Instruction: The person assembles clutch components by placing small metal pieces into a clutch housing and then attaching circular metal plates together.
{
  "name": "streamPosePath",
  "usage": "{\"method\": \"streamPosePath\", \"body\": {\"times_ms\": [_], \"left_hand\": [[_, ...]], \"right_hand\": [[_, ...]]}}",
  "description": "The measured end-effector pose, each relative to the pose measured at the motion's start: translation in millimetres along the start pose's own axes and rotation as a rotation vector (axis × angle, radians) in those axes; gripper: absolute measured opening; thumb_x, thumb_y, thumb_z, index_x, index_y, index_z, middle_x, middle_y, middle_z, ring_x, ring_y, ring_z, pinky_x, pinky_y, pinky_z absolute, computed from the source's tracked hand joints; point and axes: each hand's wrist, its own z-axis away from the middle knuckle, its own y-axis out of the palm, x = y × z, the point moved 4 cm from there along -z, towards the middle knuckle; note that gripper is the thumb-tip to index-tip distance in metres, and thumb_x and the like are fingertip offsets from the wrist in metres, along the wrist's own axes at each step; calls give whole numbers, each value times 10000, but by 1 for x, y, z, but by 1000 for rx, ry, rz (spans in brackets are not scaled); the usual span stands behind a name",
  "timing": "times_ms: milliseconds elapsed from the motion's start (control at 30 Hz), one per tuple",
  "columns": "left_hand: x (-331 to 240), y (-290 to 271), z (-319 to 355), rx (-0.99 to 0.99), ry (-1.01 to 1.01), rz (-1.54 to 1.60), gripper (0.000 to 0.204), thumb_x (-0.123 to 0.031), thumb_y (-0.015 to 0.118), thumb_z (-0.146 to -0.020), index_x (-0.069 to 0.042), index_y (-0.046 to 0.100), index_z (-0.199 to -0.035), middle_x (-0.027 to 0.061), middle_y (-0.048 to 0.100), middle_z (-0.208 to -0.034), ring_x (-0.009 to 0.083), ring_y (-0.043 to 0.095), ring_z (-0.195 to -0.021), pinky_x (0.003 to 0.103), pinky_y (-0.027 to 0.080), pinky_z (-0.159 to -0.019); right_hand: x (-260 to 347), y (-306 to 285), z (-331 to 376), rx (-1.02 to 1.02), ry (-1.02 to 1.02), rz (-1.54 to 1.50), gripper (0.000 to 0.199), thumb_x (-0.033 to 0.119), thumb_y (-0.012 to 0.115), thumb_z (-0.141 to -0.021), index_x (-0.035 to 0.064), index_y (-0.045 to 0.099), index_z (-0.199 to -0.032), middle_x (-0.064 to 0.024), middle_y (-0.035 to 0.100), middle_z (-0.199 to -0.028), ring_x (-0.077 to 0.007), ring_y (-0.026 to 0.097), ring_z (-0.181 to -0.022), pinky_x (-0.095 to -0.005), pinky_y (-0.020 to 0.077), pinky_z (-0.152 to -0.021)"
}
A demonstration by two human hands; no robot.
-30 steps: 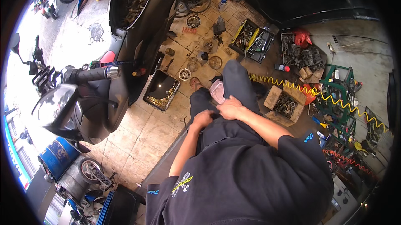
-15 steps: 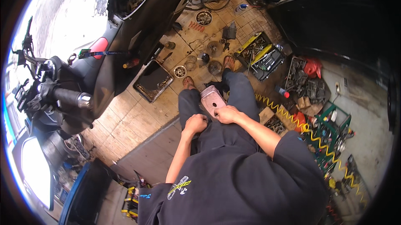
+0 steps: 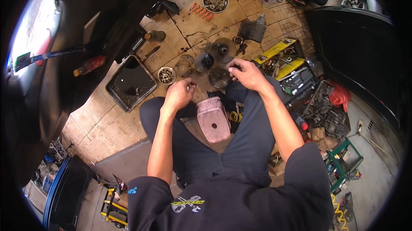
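I sit on a pink plastic stool (image 3: pixel 213 121) with my knees apart. My left hand (image 3: pixel 179 94) hovers over the floor with its fingers curled in, and nothing shows in it. It is nearest a small round toothed metal part (image 3: pixel 166 75). My right hand (image 3: pixel 245 74) reaches further forward with its fingertips pinched together just above a grey metal disc (image 3: pixel 219 77). Whether something small sits between those fingers I cannot tell. Beyond my hands lie other round metal parts (image 3: pixel 204 61) and a bigger hub plate (image 3: pixel 222 50).
A black drain pan (image 3: pixel 131 84) of dark oil lies at the left. To the right of my right hand is an open yellow and black tool case (image 3: pixel 286 67). Red springs (image 3: pixel 201 11) and a bowl of small parts (image 3: pixel 215 0) lie farther off. A black scooter body (image 3: pixel 64 46) fills the left.
Both hands have left my lap and gone forward over the metal parts on the floor. The view has tipped down and come closer to the floor.
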Motion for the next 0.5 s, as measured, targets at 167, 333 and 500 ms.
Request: {"method": "streamPosePath", "body": {"times_ms": [167, 333, 500], "left_hand": [[20, 5, -32, -76, -11, -399, 227, -203, 618, -927, -54, 681, -1085, 234, 717, -936, 430, 681, -938, 510, 532, -838], [0, -1, -28, -249, 167, -233, 231, -183, 643, -919, -48, 676, -1104, 232, 701, -885, 449, 662, -899, 497, 520, -809], [20, -1, 5, -413, 235, -203, 263, -84, 623, -885, -21, 642, -1139, 235, 663, -1042, 434, 632, -992, 493, 505, -834]], "right_hand": [[27, 18, 6, 121, -264, 340, 151, 111, 662, -883, -10, 652, -973, -191, 675, -918, -405, 652, -914, -447, 520, -789], [29, 28, 23, 69, -524, 471, 143, 161, 655, -877, 24, 619, -895, -158, 644, -849, -373, 627, -878, -467, 490, -793], [24, 40, 45, 0, -624, 590, 119, 148, 666, -867, 39, 624, -887, -134, 643, -837, -352, 616, -838, -458, 487, -766]]}}
